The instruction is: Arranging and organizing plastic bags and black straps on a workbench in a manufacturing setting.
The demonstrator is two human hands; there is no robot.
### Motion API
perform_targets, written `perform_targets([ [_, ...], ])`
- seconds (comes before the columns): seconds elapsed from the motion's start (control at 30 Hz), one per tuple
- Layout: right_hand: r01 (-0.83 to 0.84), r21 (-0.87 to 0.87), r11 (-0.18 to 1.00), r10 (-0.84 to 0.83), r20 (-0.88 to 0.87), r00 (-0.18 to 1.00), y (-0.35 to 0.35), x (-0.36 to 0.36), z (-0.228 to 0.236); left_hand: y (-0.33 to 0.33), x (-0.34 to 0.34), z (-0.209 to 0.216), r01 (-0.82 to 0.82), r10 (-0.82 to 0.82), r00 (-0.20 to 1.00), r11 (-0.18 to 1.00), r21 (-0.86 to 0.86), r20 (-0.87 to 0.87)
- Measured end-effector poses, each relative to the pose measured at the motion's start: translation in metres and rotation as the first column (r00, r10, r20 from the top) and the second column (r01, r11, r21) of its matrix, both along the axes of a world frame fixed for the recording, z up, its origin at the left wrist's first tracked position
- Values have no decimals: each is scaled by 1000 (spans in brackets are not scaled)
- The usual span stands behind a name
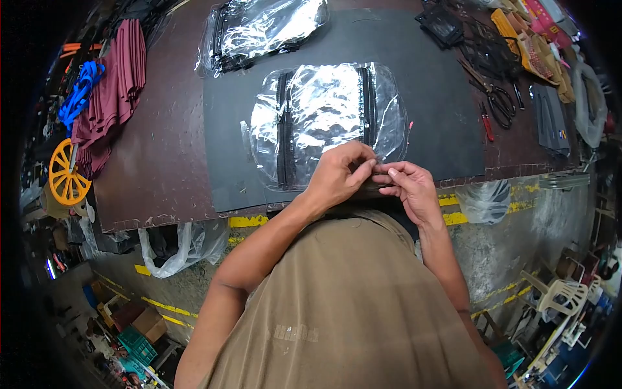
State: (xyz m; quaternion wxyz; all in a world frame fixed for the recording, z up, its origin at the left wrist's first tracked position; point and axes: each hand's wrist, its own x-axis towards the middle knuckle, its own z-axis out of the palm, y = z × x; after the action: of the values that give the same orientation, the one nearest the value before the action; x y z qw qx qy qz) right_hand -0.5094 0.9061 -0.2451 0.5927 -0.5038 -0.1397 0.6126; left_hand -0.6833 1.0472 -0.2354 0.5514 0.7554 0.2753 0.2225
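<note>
A clear plastic piece (324,107) with rounded ends and two black zippers (283,129) lies flat on a dark grey mat (447,123) in front of me. Over its near right corner my left hand (340,174) is closed in a pinch, thumb against fingers. Just to the right, my right hand (413,191) has its thumb and fingertips pressed together, almost meeting the left fingertips. Whatever sits between the fingers is too small to make out. Farther back on the mat rests a stack of similar clear plastic pieces (272,29) with black zippers.
Large black-handled scissors (499,104) and a small red-handled tool (486,123) lie to the right, near a yellow box (518,45). Maroon fabric (120,91), blue cord (81,94) and an orange wheel (68,174) are at the left. Plastic bags (188,249) hang below the table's front edge.
</note>
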Motion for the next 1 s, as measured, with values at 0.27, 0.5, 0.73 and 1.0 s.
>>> perform_targets([
  [0.27, 20, -66, 998, -15, 81, 997, 0, 0, 3, 24, -3, 1, -200, 306, 941, 846, -494, 144],
  [0.5, 71, -79, 994, -64, 93, 994, 0, -3, -4, 68, -21, 40, -308, 510, 818, 777, -549, 264],
  [0.73, 81, -122, 989, -71, 87, 994, 3, -3, 2, 167, -93, 102, -379, 579, 634, 810, -448, 513],
  [1.0, 96, -136, 986, -84, 90, 992, 1, -3, 1, 246, -245, 195, -508, 583, 429, 787, -349, 690],
])
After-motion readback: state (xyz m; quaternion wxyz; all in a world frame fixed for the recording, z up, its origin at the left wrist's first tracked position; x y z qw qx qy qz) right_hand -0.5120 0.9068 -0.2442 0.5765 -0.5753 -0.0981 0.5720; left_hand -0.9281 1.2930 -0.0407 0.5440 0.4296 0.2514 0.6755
